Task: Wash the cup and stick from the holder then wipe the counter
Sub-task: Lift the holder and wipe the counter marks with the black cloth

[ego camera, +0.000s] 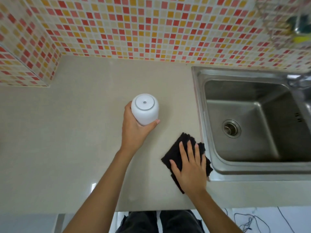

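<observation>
1. Hands: the right hand (190,167) lies flat, fingers straight and spread, pressing a black cloth (186,137) onto the counter (75,132) just left of the sink (199,91), near its front corner. The left hand (134,130) is curled round a white cup (145,110), thumb on one side and fingers behind, farther left of the sink and well apart from the cloth.
2. The cup is upside down, its base ring facing up. The step in hand looks like the wipe, with the cup held out of the cloth's way.
3. To do it well, the palm should keep even weight on the cloth and sweep in overlapping strokes from the far left toward the sink, so any water is pushed to the rim and not back across wiped stone.
4. The cup should be lifted clear, its patch wiped, and it should be set down only on a dry part. The grip needs to stay firm, since a wet glazed wall may slip.
5. Whether the cup's mouth touches the counter or hangs just above it cannot be told.
6. The cloth's edge overlaps the sink rim; how much of it is folded under the hand is hidden.
7. No stick shows anywhere.
8. Above the sink's far right corner, a wire rack (286,22) on the tiles (134,22) is blurred; its contents cannot be made out. The tap (299,79) is smeared and cut off by the right edge.
</observation>
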A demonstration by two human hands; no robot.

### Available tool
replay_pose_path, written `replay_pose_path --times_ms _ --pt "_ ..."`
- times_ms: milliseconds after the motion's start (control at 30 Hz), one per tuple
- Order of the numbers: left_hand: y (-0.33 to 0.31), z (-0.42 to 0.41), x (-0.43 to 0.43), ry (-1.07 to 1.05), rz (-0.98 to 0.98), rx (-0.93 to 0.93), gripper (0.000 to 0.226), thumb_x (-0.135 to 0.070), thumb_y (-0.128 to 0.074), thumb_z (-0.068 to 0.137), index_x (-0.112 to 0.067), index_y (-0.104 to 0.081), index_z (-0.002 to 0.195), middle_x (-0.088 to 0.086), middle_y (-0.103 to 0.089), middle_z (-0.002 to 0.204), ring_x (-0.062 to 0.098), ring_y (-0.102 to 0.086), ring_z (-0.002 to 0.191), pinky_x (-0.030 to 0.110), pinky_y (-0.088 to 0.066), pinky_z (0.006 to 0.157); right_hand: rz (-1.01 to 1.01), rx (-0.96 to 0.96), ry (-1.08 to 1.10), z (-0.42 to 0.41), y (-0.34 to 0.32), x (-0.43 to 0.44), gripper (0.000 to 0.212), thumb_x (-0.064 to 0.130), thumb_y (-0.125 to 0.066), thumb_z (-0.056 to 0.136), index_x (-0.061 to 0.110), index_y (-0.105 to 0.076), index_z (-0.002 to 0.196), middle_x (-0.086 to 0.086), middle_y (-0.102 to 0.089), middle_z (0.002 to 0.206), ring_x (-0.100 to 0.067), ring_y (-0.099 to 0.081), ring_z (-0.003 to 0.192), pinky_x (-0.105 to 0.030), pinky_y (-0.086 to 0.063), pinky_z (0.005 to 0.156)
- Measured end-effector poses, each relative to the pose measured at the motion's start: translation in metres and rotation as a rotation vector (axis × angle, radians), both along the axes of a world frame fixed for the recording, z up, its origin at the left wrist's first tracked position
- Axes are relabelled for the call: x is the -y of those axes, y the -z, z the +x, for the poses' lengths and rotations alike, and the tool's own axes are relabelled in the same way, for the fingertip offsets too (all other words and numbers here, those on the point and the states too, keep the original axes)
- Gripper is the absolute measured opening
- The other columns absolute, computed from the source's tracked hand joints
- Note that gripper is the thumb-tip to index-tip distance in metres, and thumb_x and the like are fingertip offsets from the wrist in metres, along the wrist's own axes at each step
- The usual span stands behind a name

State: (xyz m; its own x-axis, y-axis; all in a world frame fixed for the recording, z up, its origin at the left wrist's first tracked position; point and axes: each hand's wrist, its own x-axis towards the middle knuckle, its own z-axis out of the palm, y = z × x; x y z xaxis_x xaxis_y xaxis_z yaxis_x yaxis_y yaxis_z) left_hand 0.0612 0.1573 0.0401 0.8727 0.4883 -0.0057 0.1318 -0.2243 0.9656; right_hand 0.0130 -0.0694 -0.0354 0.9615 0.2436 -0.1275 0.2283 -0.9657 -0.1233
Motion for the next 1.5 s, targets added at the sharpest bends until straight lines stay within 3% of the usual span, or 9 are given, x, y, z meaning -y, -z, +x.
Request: replay_pose_path --times_ms 200,367,433,567,733,933,1167,1333,1500 --pt "0.014 0.005 0.017 0.055 0.002 -0.016 0.091 -0.034 -0.091 0.062 -0.032 -0.035 0.134 -0.012 -0.048 0.132 0.003 -0.049 0.121 0.021 -0.045 0.098 0.009 0.010 0.152 0.049 -0.005 -0.035 0.072 0.063 -0.033 0.090 0.019 -0.037 0.146 -0.011 -0.033 0.154 -0.036 -0.025 0.142 -0.054 -0.020 0.114" --pt "0.021 0.005 0.022 0.056 0.010 -0.035 0.090 -0.036 -0.091 0.060 -0.034 -0.036 0.131 -0.018 -0.050 0.127 0.002 -0.051 0.118 0.018 -0.045 0.093 0.213 0.157 0.186 0.073 -0.023 -0.025 0.036 0.040 -0.044 0.098 0.020 -0.070 0.113 -0.003 -0.062 0.127 -0.028 -0.044 0.128 -0.052 -0.032 0.107" --pt "0.023 0.006 0.024 0.063 0.012 -0.038 0.089 -0.035 -0.091 0.060 -0.033 -0.037 0.131 -0.020 -0.050 0.126 0.001 -0.051 0.117 0.012 -0.044 0.090 0.315 0.139 0.148 0.082 -0.023 -0.014 0.027 0.023 -0.053 0.095 0.017 -0.067 0.117 -0.005 -0.058 0.129 -0.027 -0.044 0.127 -0.051 -0.038 0.105" --pt "0.025 0.010 0.028 0.075 0.015 -0.035 0.089 -0.034 -0.091 0.061 -0.031 -0.038 0.132 -0.019 -0.050 0.126 0.000 -0.051 0.117 0.004 -0.042 0.087 0.305 -0.047 0.060 0.099 -0.027 -0.006 0.051 0.024 -0.059 0.093 0.028 -0.043 0.142 0.002 -0.029 0.154 -0.023 -0.036 0.133 -0.045 -0.036 0.108" --pt "0.024 0.014 0.032 0.100 0.022 -0.033 0.089 -0.032 -0.091 0.062 -0.030 -0.037 0.132 -0.017 -0.050 0.127 -0.001 -0.050 0.115 0.003 -0.041 0.088 0.381 -0.114 0.065 0.111 -0.035 -0.002 0.044 0.039 -0.049 0.096 0.027 -0.048 0.138 0.002 -0.052 0.134 -0.024 -0.045 0.123 -0.043 -0.040 0.104" --pt "0.026 0.017 0.034 0.103 0.004 -0.044 0.088 -0.032 -0.091 0.062 -0.031 -0.037 0.132 -0.019 -0.050 0.126 -0.002 -0.050 0.116 0.003 -0.040 0.087 0.320 -0.280 0.117 0.115 -0.033 0.002 0.044 0.046 -0.063 0.087 0.017 -0.057 0.120 -0.001 -0.065 0.109 -0.023 -0.061 0.101 -0.040 -0.050 0.090" --pt "0.032 0.015 0.031 0.120 0.004 -0.052 0.092 -0.032 -0.091 0.062 -0.033 -0.034 0.133 -0.025 -0.047 0.127 -0.005 -0.047 0.120 0.004 -0.039 0.092 0.335 -0.369 0.048 0.119 -0.038 0.005 0.036 0.046 -0.061 0.089 0.015 -0.060 0.107 -0.002 -0.057 0.104 -0.018 -0.055 0.092 -0.029 -0.045 0.079" --pt "0.049 -0.005 0.032 0.129 0.105 -0.207 0.104 -0.038 -0.090 0.062 -0.021 -0.030 0.145 -0.003 -0.041 0.142 0.014 -0.038 0.133 0.027 -0.036 0.108 0.539 -0.538 0.122 0.126 -0.054 0.015 0.028 0.047 -0.061 0.088 0.023 -0.060 0.103 0.008 -0.063 0.099 -0.009 -0.059 0.092 -0.023 -0.043 0.070" --pt "0.054 -0.053 0.071 -0.029 0.338 -0.405 0.039 -0.024 -0.067 0.089 -0.009 -0.054 0.122 0.007 -0.055 0.113 0.028 -0.050 0.111 0.026 -0.038 0.092 0.600 -0.564 0.119 0.124 -0.050 0.024 0.020 0.030 -0.065 0.090 0.022 -0.060 0.109 0.006 -0.065 0.106 -0.012 -0.060 0.100 -0.026 -0.043 0.081"
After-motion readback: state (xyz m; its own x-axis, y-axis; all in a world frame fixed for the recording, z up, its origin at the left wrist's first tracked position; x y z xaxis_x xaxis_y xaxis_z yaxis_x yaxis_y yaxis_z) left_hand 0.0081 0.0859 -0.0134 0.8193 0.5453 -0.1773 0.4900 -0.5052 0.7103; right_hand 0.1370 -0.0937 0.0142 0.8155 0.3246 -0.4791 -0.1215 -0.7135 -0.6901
